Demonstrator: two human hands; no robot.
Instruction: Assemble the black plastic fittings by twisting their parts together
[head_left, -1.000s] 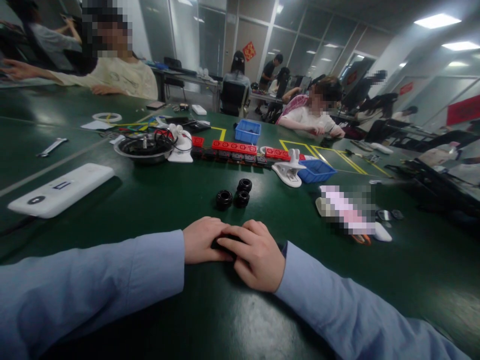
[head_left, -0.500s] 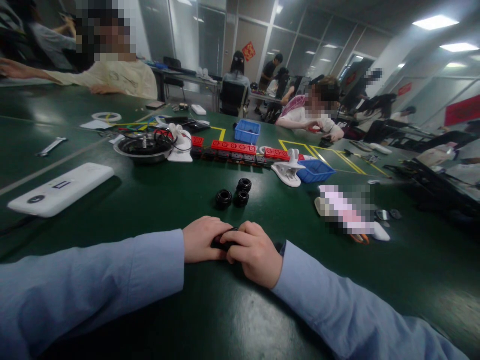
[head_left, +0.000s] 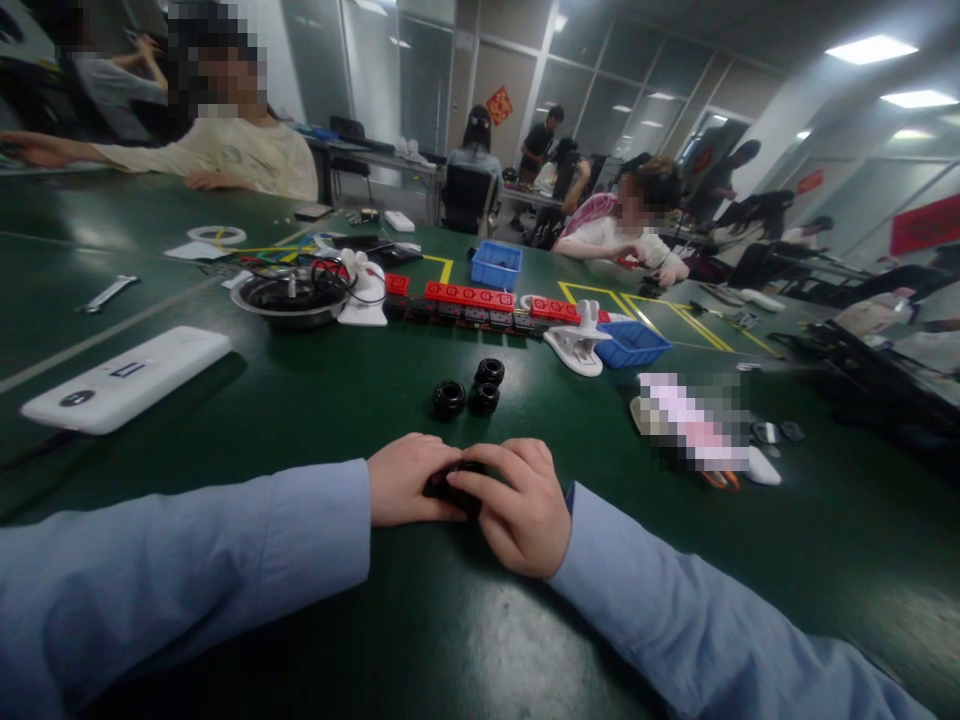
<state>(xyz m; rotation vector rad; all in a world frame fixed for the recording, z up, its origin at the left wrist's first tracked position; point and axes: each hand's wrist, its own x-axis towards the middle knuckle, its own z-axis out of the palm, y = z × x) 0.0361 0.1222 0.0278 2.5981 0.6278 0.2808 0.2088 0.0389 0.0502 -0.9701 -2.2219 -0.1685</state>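
Observation:
Between my hands, just above the green table, is a small black part (head_left: 442, 484), mostly covered by fingers, so its full shape does not show. My left hand (head_left: 412, 480) is closed around its left side. From the right, my right hand (head_left: 519, 505) curls over it, with fingertips pressed on its top and near side. Three black ring-shaped parts like small tyres, one of them a black ring (head_left: 449, 398), sit in a cluster just beyond my hands.
Across the table runs a row of red blocks (head_left: 469, 296), with a white clip stand (head_left: 579, 345) and a blue bin (head_left: 634, 343) at its right. A metal bowl (head_left: 251, 310) with wires, a white device (head_left: 131, 378) and a wrench (head_left: 109, 293) lie left. Several people sit beyond.
My right hand's fingers have shifted on the black part, the index finger now straighter across it. My left hand keeps its place.

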